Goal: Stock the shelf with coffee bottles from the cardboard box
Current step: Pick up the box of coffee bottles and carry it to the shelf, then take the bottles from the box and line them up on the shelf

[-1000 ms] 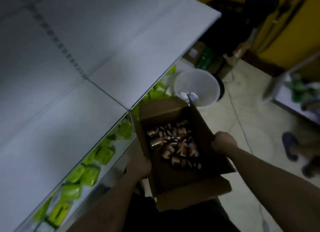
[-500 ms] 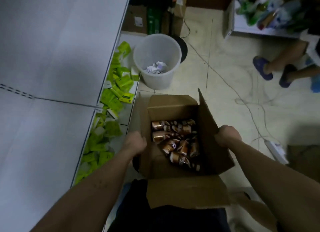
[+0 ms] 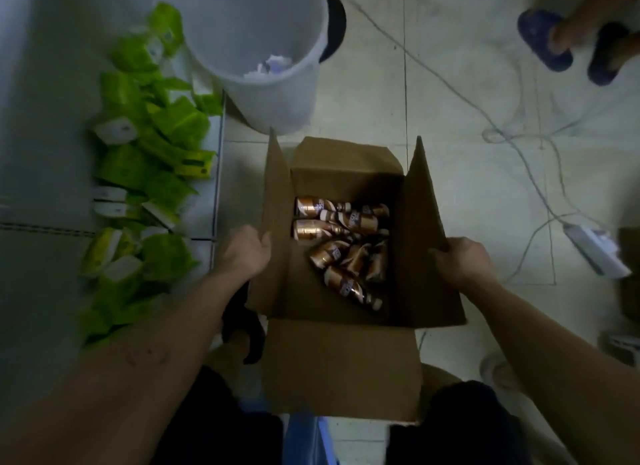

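Note:
An open brown cardboard box (image 3: 341,367) sits low in front of me, its flaps spread. Several copper-and-brown coffee bottles (image 3: 341,246) lie jumbled on their sides inside it. My left hand (image 3: 244,253) grips the box's left flap, thumb over its edge. On the other side, my right hand (image 3: 462,260) grips the right flap. The white shelf (image 3: 41,152) runs along the left edge of the view, with green packets on its lower board.
Green packets (image 3: 156,142) cover the low shelf board at left. A white plastic bin (image 3: 263,48) with crumpled paper stands beyond the box. Cables and a white power strip (image 3: 594,251) lie on the tiled floor at right. Another person's feet in blue slippers (image 3: 543,38) stand far right.
The view has tipped down from the shelf top to the floor. The box has come lower and closer to the floor, both hands still on its side flaps.

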`<state>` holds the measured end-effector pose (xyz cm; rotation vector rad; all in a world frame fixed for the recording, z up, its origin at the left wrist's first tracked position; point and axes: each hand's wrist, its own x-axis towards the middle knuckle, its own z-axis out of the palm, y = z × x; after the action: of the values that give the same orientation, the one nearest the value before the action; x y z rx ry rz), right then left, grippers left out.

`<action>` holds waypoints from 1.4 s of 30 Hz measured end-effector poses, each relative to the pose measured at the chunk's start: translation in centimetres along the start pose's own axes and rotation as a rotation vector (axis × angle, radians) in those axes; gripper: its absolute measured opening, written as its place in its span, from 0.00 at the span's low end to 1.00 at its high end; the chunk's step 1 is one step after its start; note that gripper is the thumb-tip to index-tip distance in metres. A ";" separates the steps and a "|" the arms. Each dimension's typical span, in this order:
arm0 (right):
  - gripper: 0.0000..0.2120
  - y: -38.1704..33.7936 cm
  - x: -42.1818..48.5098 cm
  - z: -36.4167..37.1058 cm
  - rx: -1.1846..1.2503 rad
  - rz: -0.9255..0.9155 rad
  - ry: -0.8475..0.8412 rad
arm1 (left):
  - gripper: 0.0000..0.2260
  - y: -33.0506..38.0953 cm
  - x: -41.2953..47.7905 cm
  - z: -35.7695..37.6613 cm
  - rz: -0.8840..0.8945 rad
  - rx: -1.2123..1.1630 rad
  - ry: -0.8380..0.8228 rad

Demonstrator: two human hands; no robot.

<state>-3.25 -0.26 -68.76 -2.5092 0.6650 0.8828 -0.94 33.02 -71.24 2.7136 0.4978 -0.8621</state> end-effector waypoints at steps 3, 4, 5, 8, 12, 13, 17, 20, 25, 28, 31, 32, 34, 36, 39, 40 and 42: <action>0.17 0.5 4.1 5.8 0.084 0.019 0.041 | 0.20 -2.4 5.0 5.0 0.062 -0.079 0.047; 0.17 0.7 5.3 7.4 0.100 0.027 0.050 | 0.20 -3.1 6.5 6.4 0.079 -0.115 0.053; 0.17 1.0 6.4 8.9 0.119 0.041 0.044 | 0.20 -3.8 7.8 7.7 0.104 -0.143 0.055; 0.14 2.7 8.4 12.7 0.094 0.068 -0.001 | 0.20 -5.7 10.7 10.8 0.165 -0.112 0.080; 0.11 3.8 9.6 14.2 0.046 0.074 0.015 | 0.20 -8.9 12.7 12.3 0.182 -0.105 0.166; 0.11 3.9 9.4 14.1 0.063 0.087 0.030 | 0.21 -9.4 13.0 12.1 0.164 -0.103 0.162; 0.14 4.0 5.5 14.6 -0.049 0.057 0.142 | 0.17 -9.5 9.7 11.0 0.231 -0.007 0.275; 0.26 1.2 -2.5 13.9 -0.153 -0.092 0.201 | 0.18 -9.0 2.7 10.5 0.373 0.045 0.313; 0.32 -1.1 -13.0 14.5 -0.104 -0.278 0.405 | 0.17 -8.1 -7.0 8.4 0.562 -0.062 0.347; 0.30 -1.1 -17.4 15.6 -0.088 -0.325 0.395 | 0.19 -8.8 -11.4 8.0 0.614 -0.071 0.347; 0.31 -1.3 -19.3 16.4 -0.024 -0.307 0.357 | 0.22 -9.6 -13.3 7.8 0.608 0.002 0.340; 0.30 -1.3 -19.3 16.7 -0.016 -0.296 0.342 | 0.22 -9.7 -13.7 7.6 0.610 0.028 0.334; 0.26 -1.4 -18.5 17.3 -0.020 -0.270 0.264 | 0.22 -9.6 -13.8 7.5 0.614 0.072 0.323; 0.21 -1.5 -17.5 18.0 0.002 -0.243 0.166 | 0.23 -9.0 -13.6 7.5 0.616 0.103 0.307; 0.22 -1.6 -15.2 18.9 0.150 -0.203 0.096 | 0.24 -7.4 -11.9 8.1 0.614 0.117 0.244; 0.24 -1.8 -13.9 19.3 0.219 -0.185 0.070 | 0.24 -6.7 -10.9 8.6 0.609 0.113 0.220; 0.26 -2.1 -10.8 19.8 0.384 -0.119 -0.008 | 0.24 -5.3 -8.3 9.8 0.590 0.108 0.163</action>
<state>-18.86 14.75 -75.52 -2.1751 0.6093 0.6509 -14.34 32.60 -74.77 2.7904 -0.3274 -0.5192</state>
